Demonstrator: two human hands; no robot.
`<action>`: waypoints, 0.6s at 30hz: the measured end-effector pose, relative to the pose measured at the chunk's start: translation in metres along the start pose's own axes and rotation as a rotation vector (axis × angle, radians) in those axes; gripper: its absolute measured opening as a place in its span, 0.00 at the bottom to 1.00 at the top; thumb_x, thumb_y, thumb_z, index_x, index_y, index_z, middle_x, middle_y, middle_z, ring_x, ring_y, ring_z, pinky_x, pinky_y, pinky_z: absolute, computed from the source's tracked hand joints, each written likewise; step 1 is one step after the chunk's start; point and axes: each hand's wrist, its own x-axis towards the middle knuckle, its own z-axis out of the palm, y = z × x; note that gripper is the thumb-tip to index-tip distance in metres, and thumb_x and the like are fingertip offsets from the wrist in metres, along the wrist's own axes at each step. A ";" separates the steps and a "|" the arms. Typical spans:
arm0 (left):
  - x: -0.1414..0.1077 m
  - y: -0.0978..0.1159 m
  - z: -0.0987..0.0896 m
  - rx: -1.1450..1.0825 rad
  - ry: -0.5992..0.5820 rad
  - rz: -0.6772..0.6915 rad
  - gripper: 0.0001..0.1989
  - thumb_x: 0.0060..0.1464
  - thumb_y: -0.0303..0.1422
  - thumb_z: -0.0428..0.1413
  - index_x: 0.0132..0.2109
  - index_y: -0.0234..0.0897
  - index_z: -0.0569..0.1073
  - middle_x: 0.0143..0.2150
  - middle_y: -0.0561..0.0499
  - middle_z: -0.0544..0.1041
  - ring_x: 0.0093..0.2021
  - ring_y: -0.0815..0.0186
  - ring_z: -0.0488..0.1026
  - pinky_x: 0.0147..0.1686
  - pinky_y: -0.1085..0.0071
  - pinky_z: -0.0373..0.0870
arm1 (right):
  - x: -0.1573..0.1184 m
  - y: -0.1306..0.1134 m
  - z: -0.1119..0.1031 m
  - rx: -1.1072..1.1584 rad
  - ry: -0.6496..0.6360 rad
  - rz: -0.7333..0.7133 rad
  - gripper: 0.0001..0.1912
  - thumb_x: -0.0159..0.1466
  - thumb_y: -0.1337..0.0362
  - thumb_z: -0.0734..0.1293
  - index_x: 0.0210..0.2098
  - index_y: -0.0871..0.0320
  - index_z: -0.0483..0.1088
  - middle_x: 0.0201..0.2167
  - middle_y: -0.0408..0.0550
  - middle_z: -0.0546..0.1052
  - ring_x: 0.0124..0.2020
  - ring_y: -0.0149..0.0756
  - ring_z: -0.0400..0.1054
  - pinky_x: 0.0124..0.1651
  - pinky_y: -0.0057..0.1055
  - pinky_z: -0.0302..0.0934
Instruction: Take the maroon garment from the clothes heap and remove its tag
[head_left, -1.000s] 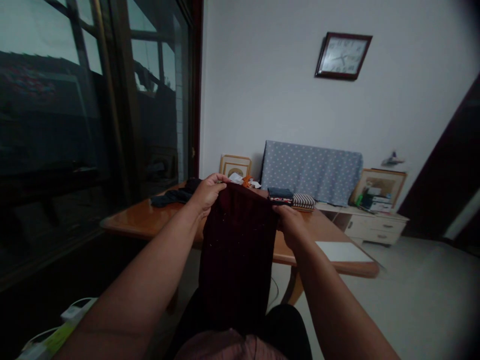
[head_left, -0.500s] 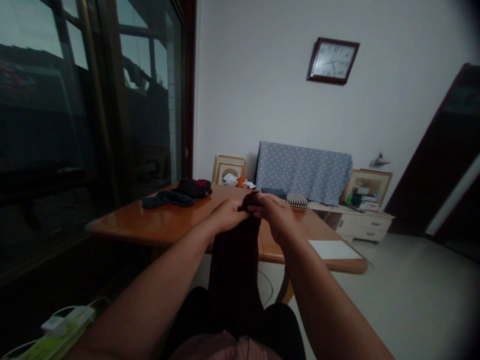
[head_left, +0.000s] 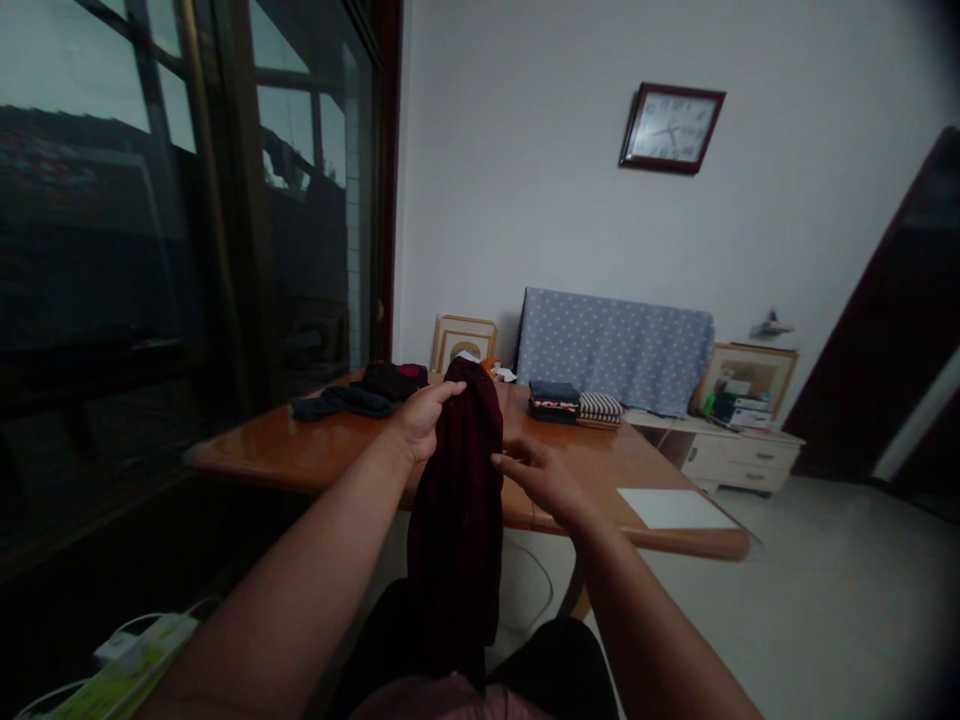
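Note:
A dark maroon piece of clothing (head_left: 459, 500) hangs lengthwise in front of me, its lower end down between my knees; its exact kind I cannot make out. My left hand (head_left: 421, 420) is closed on its upper left side, thumb lying along the cloth near the top. Lower down, at the right edge of the cloth, is my right hand (head_left: 541, 480). Its thumb tip overlaps that edge, and its bent fingers are at the edge, partly hidden. Behind the cloth stands the wooden table (head_left: 592, 465).
Dark crumpled clothes (head_left: 352, 398) lie on the table's left. Folded stacks, one dark (head_left: 553, 400) and one striped (head_left: 600, 406), sit at the back right. A white sheet (head_left: 675, 508) lies near the right corner. A power strip (head_left: 139, 650) with cables is at lower left.
Both hands were together at the bunched top of the cloth. Now the left holds it higher and further left, and the right has moved down its right edge. The cloth hangs more spread out.

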 end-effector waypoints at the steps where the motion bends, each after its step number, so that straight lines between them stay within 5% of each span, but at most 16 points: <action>1: 0.000 0.001 0.000 0.005 -0.014 0.000 0.11 0.55 0.33 0.58 0.42 0.29 0.79 0.37 0.39 0.83 0.34 0.53 0.82 0.40 0.58 0.79 | 0.001 0.001 0.002 0.016 -0.016 -0.028 0.14 0.56 0.52 0.71 0.30 0.57 0.72 0.29 0.43 0.74 0.33 0.35 0.66 0.37 0.31 0.58; 9: 0.001 0.004 -0.020 0.190 0.065 0.248 0.13 0.54 0.32 0.64 0.46 0.31 0.80 0.43 0.42 0.84 0.39 0.58 0.82 0.44 0.65 0.77 | 0.007 -0.015 -0.026 0.420 0.180 0.041 0.10 0.55 0.55 0.69 0.29 0.55 0.70 0.28 0.41 0.74 0.31 0.34 0.66 0.37 0.31 0.61; 18: 0.001 -0.006 -0.026 0.085 0.006 0.067 0.17 0.56 0.40 0.63 0.47 0.32 0.80 0.44 0.41 0.83 0.43 0.55 0.82 0.49 0.61 0.75 | 0.011 -0.024 -0.035 0.600 0.259 0.031 0.15 0.54 0.53 0.73 0.36 0.54 0.71 0.35 0.42 0.78 0.35 0.37 0.71 0.42 0.34 0.67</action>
